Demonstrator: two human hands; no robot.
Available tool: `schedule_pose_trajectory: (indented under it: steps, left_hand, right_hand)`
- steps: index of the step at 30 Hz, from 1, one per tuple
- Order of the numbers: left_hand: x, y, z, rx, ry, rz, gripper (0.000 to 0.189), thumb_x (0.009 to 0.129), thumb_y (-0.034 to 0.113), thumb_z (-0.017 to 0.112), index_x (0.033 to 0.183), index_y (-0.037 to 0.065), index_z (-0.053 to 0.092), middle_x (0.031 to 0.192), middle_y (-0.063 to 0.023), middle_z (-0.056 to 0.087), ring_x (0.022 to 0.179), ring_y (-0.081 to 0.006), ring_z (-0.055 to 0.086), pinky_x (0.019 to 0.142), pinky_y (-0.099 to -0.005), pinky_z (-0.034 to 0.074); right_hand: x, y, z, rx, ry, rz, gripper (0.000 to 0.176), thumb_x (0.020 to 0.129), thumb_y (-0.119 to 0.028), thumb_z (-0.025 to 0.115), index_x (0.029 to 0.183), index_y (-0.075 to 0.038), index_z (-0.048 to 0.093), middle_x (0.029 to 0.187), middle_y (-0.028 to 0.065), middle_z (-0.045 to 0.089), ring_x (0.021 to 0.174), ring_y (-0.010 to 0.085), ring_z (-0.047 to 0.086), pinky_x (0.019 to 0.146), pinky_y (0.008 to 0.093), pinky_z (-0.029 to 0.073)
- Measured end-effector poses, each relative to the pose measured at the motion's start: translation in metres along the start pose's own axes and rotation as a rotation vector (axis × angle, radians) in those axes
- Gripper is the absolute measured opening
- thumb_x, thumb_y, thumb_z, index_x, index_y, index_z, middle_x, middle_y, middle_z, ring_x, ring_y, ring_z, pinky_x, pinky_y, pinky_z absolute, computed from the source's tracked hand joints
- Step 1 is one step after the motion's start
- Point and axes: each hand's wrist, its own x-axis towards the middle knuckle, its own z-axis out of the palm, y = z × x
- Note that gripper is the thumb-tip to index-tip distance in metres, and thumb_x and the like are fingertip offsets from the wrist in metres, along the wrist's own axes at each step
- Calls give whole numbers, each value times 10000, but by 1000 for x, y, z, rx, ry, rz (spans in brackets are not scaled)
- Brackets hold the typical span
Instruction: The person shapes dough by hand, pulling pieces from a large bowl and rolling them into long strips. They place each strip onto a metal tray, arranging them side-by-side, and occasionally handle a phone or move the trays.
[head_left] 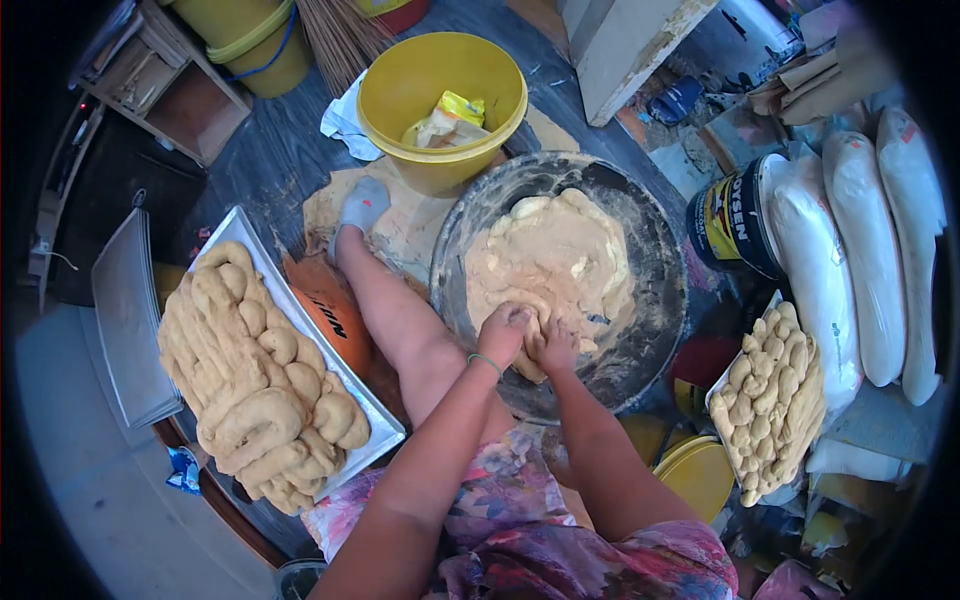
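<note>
A wide black basin [655, 300] holds a mass of pale dough [560, 240] dusted with light brown crumbs or flour. My left hand [505, 332] is at the near side of the dough, its fingers curled on a piece of it. Beside it, my right hand [556, 347] presses on the same dough with fingers bent, and little space separates the two hands. On my left, a metal tray [375, 425] bears thick, piled ropes of dough [250, 380]. A second tray [714, 400] on the right carries many small dough pieces [770, 395].
Beyond the basin stands a yellow bucket [440, 165] with packets inside. A black paint bucket [735, 215] and long white plastic-wrapped bundles [865, 250] are on the right. An orange ball [335, 325] lies near my leg; a yellow lid [700, 478] is near the right tray.
</note>
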Motion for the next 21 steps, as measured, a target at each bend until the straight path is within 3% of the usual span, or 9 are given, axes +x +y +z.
schedule_pose_trajectory:
  steps: [3, 5, 8, 11, 12, 14, 18, 21]
  left_hand:
    - [-5, 6, -2, 10, 10, -14, 279, 877, 215, 566, 1031, -16, 592, 829, -63, 608, 689, -111, 549, 634, -244, 458]
    - [1, -13, -4, 68, 4, 15, 254, 862, 205, 582, 1010, 1, 615, 870, -79, 629, 740, -125, 567, 687, -258, 465]
    - [-12, -3, -10, 133, -28, 49, 250, 851, 200, 595, 1009, 8, 616, 893, -95, 640, 793, -142, 578, 732, -278, 467]
    - [-27, 15, -18, 252, -140, 33, 309, 782, 144, 628, 1061, 19, 591, 973, -129, 632, 891, -220, 596, 798, -322, 461]
    - [-32, 17, -21, 320, -189, 36, 352, 761, 131, 638, 1090, 21, 577, 1010, -136, 626, 918, -241, 598, 812, -334, 460]
    - [-38, 9, -17, 607, -111, 256, 468, 715, 109, 657, 1161, 41, 528, 1074, -138, 598, 971, -275, 580, 849, -356, 453]
    - [-63, 13, -7, 856, -86, 718, 592, 659, 82, 686, 1211, 80, 470, 1140, -138, 551, 1037, -322, 541, 900, -391, 438]
    - [-76, 46, -6, 676, -418, 477, 463, 707, 122, 680, 1134, 79, 505, 1054, -159, 578, 996, -334, 556, 882, -394, 446]
  right_hand:
    - [-10, 18, -8, 28, -94, 17, 637, 816, -477, 496, 1356, -162, 372, 1282, 203, 483, 1131, 329, 514, 950, 504, 357]
    - [-20, 25, -10, 27, -204, 196, 585, 793, -480, 510, 1270, -143, 471, 1157, 219, 561, 1003, 338, 583, 834, 452, 446]
    - [-39, 23, -24, -58, -125, -21, 468, 808, -374, 533, 1165, -71, 522, 997, 173, 631, 902, 311, 618, 741, 397, 476]
    - [-39, 46, 2, 1051, 31, -33, 344, 864, -234, 544, 1129, -17, 512, 881, 131, 629, 785, 201, 618, 644, 300, 470]
    - [-44, 34, -8, 1146, 50, -45, 292, 849, -203, 548, 1069, -12, 524, 824, 100, 601, 719, 181, 586, 617, 290, 462]
    - [-63, 14, -53, 1336, 100, -52, 190, 820, -142, 556, 948, -3, 548, 710, 36, 544, 588, 141, 521, 563, 272, 446]
    - [-91, -29, -138, 987, 25, -237, 183, 803, -180, 632, 833, -26, 536, 683, 26, 517, 547, 96, 475, 495, 246, 401]
    - [-129, -45, -204, 871, 67, -337, 229, 791, -203, 670, 767, -47, 505, 676, 9, 501, 561, 81, 456, 487, 241, 380]
